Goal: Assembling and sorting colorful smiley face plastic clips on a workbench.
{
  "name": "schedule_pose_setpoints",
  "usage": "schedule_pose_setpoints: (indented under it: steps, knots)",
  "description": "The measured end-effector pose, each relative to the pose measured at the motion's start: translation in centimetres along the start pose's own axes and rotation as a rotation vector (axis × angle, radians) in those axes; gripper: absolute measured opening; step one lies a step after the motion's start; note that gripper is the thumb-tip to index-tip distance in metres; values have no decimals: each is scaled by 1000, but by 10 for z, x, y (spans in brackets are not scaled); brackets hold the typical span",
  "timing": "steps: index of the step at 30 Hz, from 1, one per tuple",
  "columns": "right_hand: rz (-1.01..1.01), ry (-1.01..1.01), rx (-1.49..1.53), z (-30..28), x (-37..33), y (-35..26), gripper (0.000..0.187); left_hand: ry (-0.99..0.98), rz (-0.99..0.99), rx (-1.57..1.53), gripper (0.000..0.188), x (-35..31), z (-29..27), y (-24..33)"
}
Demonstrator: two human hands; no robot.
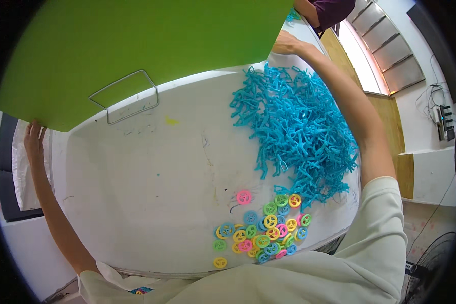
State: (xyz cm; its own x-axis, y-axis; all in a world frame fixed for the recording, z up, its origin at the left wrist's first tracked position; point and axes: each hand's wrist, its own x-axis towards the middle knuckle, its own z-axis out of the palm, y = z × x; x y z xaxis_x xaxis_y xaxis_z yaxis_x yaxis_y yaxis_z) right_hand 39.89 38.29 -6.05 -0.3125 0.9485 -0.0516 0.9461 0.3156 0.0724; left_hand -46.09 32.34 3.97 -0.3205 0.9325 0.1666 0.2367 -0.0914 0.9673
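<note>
A large, flat green board stands tilted over the far side of the white table, with a thin wire handle at its lower edge. My left hand is closed at the board's lower left corner, its fingertips against the edge. At the far right, my right hand grips the board's right edge; some of its fingers are hidden. Beneath my right arm lies a wide heap of blue plastic pieces, thin and branching. Closer to my body is a pile of small toy wheels in pink, yellow, green and blue.
The white tabletop has scuffs and a small yellow-green scrap. Another person's arm shows beyond the table at top right. A black fan stands at lower right, and a power strip is on the right wall.
</note>
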Motion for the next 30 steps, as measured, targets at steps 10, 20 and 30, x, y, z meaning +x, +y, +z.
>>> schedule_pose_setpoints:
  steps: [10, 20, 30]
  knots:
    - [-18, -185, 215, -70, -137, -45, 47, 5, 36, -13, 45, -9, 4, 4]
    - [-67, -101, 422, -81, -166, -72, 35, -38, 77, -25, 44, -18, 88, 23]
    - [-18, 64, 461, -67, -168, -71, 33, -100, 98, -52, 37, -17, 167, 47]
